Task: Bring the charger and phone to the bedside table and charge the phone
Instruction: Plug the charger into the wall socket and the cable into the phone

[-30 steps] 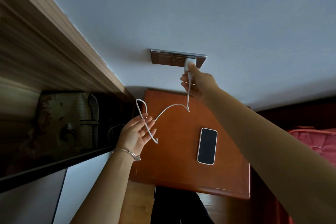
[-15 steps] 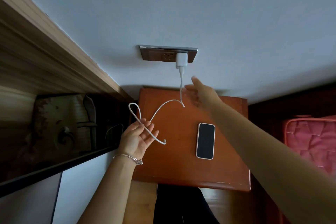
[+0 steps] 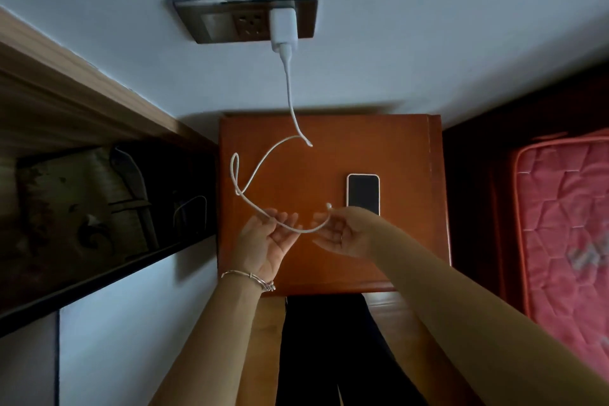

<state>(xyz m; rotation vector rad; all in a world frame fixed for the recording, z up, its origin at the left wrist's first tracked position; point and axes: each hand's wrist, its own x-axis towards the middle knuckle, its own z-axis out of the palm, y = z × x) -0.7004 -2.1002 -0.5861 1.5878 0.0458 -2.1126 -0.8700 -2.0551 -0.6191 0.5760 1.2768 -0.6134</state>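
The white charger plug [image 3: 283, 28] sits in the metal wall socket [image 3: 244, 18] above the orange bedside table [image 3: 329, 148]. Its white cable [image 3: 263, 165] hangs down, loops over the table and runs through both hands. My left hand [image 3: 268, 241] pinches the cable near the table's front left. My right hand [image 3: 346, 234] holds the cable's free end, whose connector tip points up just left of the phone. The phone [image 3: 362, 193] lies face up with a dark screen on the table's right half; its near end is hidden behind my right hand.
A wooden-edged cabinet with a dark glass panel [image 3: 99, 208] stands to the left. A red quilted mattress [image 3: 566, 224] lies to the right, past a dark gap. My dark trousers [image 3: 329, 349] are at the table's front edge.
My right hand left the plug in the socket, dropped toward me and took the cable's free end. The left hand moved right with the cable. The view came closer.
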